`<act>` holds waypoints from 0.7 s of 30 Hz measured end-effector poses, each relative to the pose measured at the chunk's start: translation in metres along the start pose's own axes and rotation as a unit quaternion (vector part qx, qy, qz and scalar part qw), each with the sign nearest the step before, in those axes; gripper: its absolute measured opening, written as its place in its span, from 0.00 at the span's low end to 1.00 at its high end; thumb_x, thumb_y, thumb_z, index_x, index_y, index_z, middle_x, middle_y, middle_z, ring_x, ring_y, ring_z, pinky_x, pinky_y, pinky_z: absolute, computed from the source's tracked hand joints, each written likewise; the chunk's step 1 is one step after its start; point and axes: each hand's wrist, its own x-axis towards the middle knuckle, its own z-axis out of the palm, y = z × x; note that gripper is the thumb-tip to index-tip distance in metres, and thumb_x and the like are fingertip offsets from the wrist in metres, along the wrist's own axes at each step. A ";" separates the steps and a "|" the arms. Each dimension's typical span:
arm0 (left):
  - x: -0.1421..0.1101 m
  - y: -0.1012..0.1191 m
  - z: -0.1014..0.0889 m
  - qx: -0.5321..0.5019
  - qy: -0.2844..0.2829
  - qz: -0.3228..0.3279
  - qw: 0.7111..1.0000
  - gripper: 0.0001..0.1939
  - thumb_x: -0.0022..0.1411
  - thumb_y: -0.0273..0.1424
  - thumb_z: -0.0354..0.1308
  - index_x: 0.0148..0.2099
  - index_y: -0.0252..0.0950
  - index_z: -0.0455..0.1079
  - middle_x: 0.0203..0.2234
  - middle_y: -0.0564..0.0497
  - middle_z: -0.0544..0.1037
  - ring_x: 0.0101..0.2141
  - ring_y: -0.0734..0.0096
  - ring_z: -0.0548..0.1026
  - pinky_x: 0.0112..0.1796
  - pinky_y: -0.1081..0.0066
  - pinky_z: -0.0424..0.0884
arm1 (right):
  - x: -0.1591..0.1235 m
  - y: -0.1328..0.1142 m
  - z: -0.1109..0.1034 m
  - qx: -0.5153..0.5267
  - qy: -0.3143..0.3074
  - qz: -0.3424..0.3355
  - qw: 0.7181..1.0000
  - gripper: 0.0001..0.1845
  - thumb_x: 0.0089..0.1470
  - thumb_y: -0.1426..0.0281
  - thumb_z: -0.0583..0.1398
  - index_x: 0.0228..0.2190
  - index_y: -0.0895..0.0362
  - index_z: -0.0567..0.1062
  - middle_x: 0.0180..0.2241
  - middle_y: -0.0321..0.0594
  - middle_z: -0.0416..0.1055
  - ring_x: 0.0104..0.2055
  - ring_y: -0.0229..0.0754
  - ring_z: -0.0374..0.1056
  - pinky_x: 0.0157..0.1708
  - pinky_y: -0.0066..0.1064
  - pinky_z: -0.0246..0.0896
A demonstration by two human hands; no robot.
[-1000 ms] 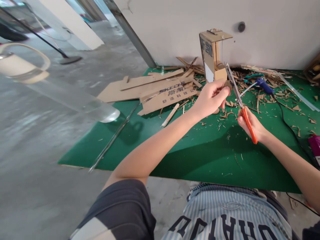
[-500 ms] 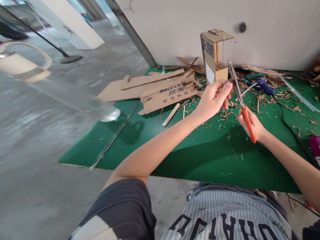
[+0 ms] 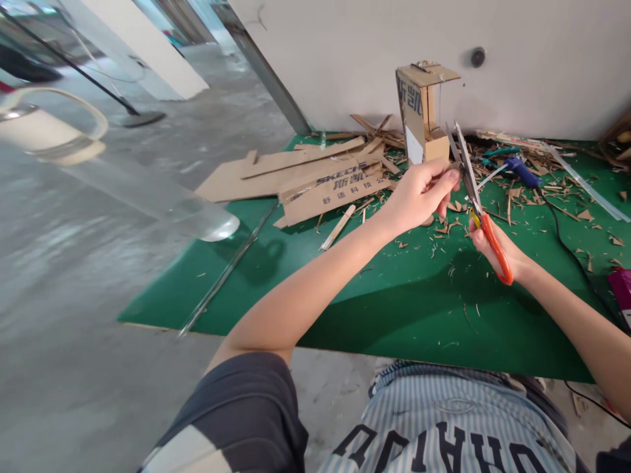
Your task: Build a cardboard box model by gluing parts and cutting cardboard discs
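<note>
My right hand (image 3: 497,246) is closed round the orange handle of a pair of scissors (image 3: 493,246), whose blades point up and away and stand slightly apart. Pinched between the thumb and fingers of my left hand (image 3: 426,190) is a small cardboard piece (image 3: 457,167), mostly hidden by the fingers. Its edge lies at the scissor blades; whether it is between them I cannot tell. Just behind my left hand stands an upright cardboard structure (image 3: 411,112) with a flat top and dark printed characters.
Printed cardboard sheets (image 3: 340,187) lie left on the green table (image 3: 276,295). Cardboard scraps (image 3: 522,197) litter the right side around a blue glue gun (image 3: 523,172) with a black cord. A clear plastic bottle or jug (image 3: 148,190) is at the left, in front of the table edge.
The scissors have opened a little, their blades now parted, and the orange handle has shifted slightly right. My left hand keeps its pinch at nearly the same spot.
</note>
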 end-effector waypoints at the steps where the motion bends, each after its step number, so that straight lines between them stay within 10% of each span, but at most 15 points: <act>1: 0.000 0.000 -0.001 -0.002 0.000 -0.002 1.000 0.23 0.70 0.51 0.54 0.31 0.39 0.65 0.15 0.56 0.69 0.15 0.76 0.69 0.20 0.73 0.67 | 0.001 0.001 0.000 -0.003 0.000 0.006 1.000 0.37 0.52 0.29 0.49 0.32 0.50 0.59 0.29 0.32 0.56 0.28 0.38 0.51 0.29 0.35 0.52; 21: 0.002 0.005 -0.006 0.030 0.025 -0.037 0.999 0.18 0.72 0.41 0.56 0.31 0.36 0.65 0.23 0.55 0.73 0.17 0.81 0.72 0.19 0.80 0.66 | -0.002 0.000 0.003 -0.029 0.013 0.012 0.999 0.35 0.54 0.31 0.50 0.34 0.51 0.59 0.27 0.32 0.57 0.27 0.37 0.51 0.28 0.36 0.52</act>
